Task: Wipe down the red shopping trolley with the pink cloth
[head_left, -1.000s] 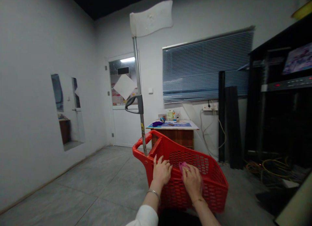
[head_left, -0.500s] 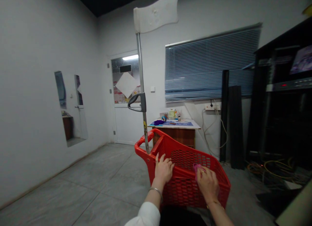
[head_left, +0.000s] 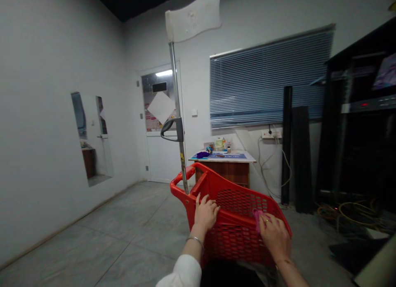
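Note:
A red plastic shopping cart (head_left: 235,241) with slotted basket walls stands right in front of me. My left hand (head_left: 206,212) is closed over the near rim, close to the handle end, fingers hooked over the edge. My right hand (head_left: 275,233) is shut on a pink cloth (head_left: 257,219), pressed to the same rim nearer the front corner. Part of the cloth is hidden under my fingers. From the handle end rises a metal pole (head_left: 175,84) with a grey grip (head_left: 173,129) and a white flag-shaped panel (head_left: 194,17) on top.
Behind the cart is a small table (head_left: 222,160) bearing a purple cloth (head_left: 203,155) and several bottles. A white door (head_left: 161,155) and a wall mirror (head_left: 99,155) are to the left. Cables (head_left: 355,210) lie by a dark rack (head_left: 340,155) at right.
My right hand has slid the pink cloth to the right along the cart's rim, toward the front corner. My left hand keeps its place on the rim.

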{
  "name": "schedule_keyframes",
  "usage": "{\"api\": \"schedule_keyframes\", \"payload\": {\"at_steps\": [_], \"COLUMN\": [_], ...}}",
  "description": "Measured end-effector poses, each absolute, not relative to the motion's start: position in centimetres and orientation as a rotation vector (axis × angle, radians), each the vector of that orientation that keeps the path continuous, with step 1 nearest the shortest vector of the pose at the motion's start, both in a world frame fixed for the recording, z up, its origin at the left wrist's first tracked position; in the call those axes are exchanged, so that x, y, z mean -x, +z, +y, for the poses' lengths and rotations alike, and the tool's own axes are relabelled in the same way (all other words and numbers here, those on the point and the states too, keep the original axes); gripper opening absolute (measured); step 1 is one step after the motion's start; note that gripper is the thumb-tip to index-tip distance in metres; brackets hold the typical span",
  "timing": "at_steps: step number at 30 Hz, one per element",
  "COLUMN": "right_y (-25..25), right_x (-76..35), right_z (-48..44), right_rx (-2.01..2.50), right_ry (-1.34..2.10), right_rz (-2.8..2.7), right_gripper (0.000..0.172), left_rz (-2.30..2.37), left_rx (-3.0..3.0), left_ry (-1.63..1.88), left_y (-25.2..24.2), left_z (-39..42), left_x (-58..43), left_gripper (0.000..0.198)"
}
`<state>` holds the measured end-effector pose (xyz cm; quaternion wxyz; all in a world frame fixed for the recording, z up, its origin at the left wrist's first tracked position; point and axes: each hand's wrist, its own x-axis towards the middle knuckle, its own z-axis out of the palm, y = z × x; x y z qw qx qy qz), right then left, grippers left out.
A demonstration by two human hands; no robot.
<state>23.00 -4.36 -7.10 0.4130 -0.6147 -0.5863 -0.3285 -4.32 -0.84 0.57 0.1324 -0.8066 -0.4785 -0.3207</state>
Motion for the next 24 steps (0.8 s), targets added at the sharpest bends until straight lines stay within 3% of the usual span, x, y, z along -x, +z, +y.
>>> {"api": "schedule_keyframes", "payload": {"at_steps": [12, 24], "right_y": [-3.9, -7.2], "right_x": [-11.3, -23.5], "right_z": [-3.1, -4.2], "right_rx": [1.543, 1.582], "right_ry": [-0.702, -0.742], "right_rz": [-1.459, -1.325], "right_gripper": [0.027, 0.032], "left_rz": [-1.406, -1.412], "left_rx": [2.334, 2.338], "left_ry": [-0.934, -0.96], "left_y": [0.7, 0.6], "left_z": [-1.0, -1.1], "left_x": [4.1, 3.9], "left_gripper": [0.029, 0.029]}}
